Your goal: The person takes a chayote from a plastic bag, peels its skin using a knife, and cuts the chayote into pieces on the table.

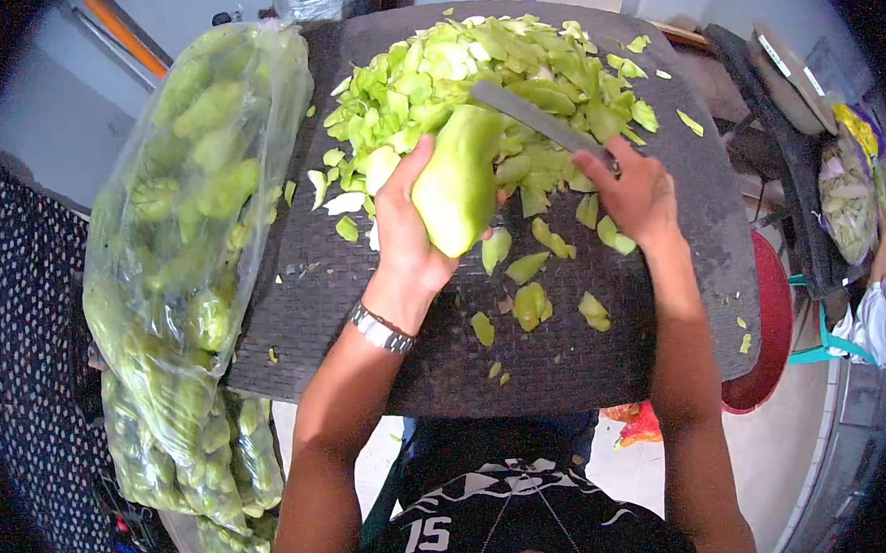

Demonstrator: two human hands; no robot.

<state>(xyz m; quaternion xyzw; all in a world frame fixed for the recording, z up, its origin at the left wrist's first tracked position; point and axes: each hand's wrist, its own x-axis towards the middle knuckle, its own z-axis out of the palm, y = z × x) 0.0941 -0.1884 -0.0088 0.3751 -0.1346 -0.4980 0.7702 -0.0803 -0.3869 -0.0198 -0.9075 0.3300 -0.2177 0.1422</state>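
Note:
My left hand (pixel 403 234) is wrapped round a large, pear-shaped green fruit (pixel 458 181), possibly a chayote, held tilted above the table. Its lower end looks smooth and paler. In my right hand (pixel 641 194) is a knife (pixel 530 114), its wide blade pointing up and left, just beyond the fruit's upper right side. The handle is mostly hidden by my fingers. Behind both hands spreads a big heap of green peelings (pixel 442 61). Several loose peelings (pixel 532 307) lie on the dark woven tabletop (pixel 427 362) nearer to me.
A tall clear plastic bag (pixel 197 179) full of green fruits leans along the table's left edge. More filled bags (pixel 187 460) stand below it. To the right are a red round seat or basin (pixel 761 330) and a bag with yellow print (pixel 849 190).

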